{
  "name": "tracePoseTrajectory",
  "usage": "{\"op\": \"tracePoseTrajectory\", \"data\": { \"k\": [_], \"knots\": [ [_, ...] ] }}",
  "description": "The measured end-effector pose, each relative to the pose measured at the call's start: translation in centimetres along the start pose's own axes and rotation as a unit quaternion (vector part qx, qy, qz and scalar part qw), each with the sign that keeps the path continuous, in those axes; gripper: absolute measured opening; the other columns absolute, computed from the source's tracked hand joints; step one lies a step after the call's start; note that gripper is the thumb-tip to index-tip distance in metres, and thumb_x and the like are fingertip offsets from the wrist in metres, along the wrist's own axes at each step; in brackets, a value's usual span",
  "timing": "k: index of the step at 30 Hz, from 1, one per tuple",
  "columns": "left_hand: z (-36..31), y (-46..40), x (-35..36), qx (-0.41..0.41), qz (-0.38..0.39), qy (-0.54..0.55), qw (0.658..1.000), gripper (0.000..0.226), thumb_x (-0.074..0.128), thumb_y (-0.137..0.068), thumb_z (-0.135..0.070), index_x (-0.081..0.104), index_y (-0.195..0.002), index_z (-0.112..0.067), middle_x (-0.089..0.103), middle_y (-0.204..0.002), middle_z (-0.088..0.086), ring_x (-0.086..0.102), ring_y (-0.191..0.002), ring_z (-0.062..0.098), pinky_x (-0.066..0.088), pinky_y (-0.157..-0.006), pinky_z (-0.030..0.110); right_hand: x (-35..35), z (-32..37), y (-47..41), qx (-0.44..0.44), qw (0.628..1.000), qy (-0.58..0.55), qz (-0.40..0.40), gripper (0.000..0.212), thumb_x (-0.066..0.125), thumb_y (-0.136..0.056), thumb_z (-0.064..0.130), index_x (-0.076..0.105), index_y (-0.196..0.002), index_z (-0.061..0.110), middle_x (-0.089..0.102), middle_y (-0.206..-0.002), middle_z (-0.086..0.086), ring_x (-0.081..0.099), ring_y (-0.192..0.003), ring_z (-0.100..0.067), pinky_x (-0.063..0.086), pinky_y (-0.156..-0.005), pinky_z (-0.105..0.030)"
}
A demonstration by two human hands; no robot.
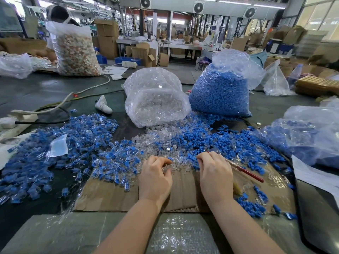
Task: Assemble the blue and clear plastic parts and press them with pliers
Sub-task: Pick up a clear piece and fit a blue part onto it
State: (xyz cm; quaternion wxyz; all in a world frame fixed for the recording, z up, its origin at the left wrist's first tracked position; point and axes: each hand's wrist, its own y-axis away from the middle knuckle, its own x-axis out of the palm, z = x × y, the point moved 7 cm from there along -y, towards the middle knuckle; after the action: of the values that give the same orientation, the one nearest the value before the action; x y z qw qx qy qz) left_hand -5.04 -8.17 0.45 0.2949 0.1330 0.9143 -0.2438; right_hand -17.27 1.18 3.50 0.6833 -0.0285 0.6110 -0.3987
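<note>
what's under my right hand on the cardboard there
Red-handled pliers lie beneath the right hand; the handle sticks out to its right, the dark head shows just beyond the knuckles. The hand covers their middle. Whether the fingers grip them cannot be told.

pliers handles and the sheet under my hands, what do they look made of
Pliers: the red handle looks plastic or rubber coated, smooth and slightly glossy; the head near the right hand looks like dull metal. Sheet: brown cardboard, matte, with creases.
</note>
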Motion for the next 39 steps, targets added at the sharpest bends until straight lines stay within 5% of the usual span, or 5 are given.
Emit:
{"op": "tracePoseTrajectory", "data": {
  "k": [6,17,29,34,39],
  "knots": [
    [0.3,0.0,0.7,-0.016,0.031,-0.013,0.999,0.023,0.063,-0.086,-0.029,0.063,-0.109,-0.026,0.046,-0.098,-0.015,0.040,-0.099,0.002,0.032,-0.087,0.015,0.5,1.0,1.4,0.012,0.996,-0.085,-0.031,0.006,0.064,-0.085,0.005,0.067,-0.085,0.011,0.064,-0.080,-0.002,0.058,-0.076,-0.025,0.045,-0.068,-0.037],
    [-0.4,0.2,0.8,0.034,0.043,-0.035,0.998,0.019,0.065,-0.085,-0.024,0.060,-0.104,-0.027,0.052,-0.085,-0.016,0.049,-0.091,0.007,0.041,-0.084,0.020,0.7,0.7,2.2,-0.004,0.991,-0.130,-0.036,0.009,0.062,-0.086,0.006,0.068,-0.091,0.011,0.066,-0.085,-0.002,0.060,-0.081,-0.025,0.048,-0.074,-0.040],
    [-1.2,0.4,1.2,0.080,0.061,-0.074,0.992,0.020,0.057,-0.090,-0.028,0.058,-0.110,-0.031,0.057,-0.099,-0.014,0.045,-0.097,0.006,0.037,-0.090,0.022,0.7,0.8,2.3,-0.004,0.988,-0.149,-0.028,0.011,0.061,-0.087,0.006,0.068,-0.093,0.011,0.066,-0.087,-0.001,0.059,-0.083,-0.023,0.050,-0.075,-0.040],
    [-1.7,0.7,0.7,0.103,0.050,-0.022,0.993,0.020,0.060,-0.089,-0.018,0.058,-0.107,-0.026,0.046,-0.082,-0.021,0.044,-0.084,0.002,0.032,-0.073,0.012,0.7,0.8,2.3,-0.007,0.987,-0.158,-0.030,0.009,0.060,-0.088,0.008,0.066,-0.092,0.012,0.064,-0.086,0.000,0.057,-0.083,-0.021,0.049,-0.074,-0.037],
    [-1.9,1.0,0.6,0.097,0.062,0.045,0.992,0.021,0.055,-0.091,-0.008,0.063,-0.106,-0.020,0.053,-0.099,-0.012,0.057,-0.082,0.005,0.047,-0.075,0.015,0.6,0.8,2.3,-0.013,0.986,-0.161,-0.034,0.010,0.061,-0.087,0.007,0.066,-0.093,0.012,0.064,-0.086,0.001,0.057,-0.082,-0.021,0.049,-0.073,-0.034]
  ]
}}
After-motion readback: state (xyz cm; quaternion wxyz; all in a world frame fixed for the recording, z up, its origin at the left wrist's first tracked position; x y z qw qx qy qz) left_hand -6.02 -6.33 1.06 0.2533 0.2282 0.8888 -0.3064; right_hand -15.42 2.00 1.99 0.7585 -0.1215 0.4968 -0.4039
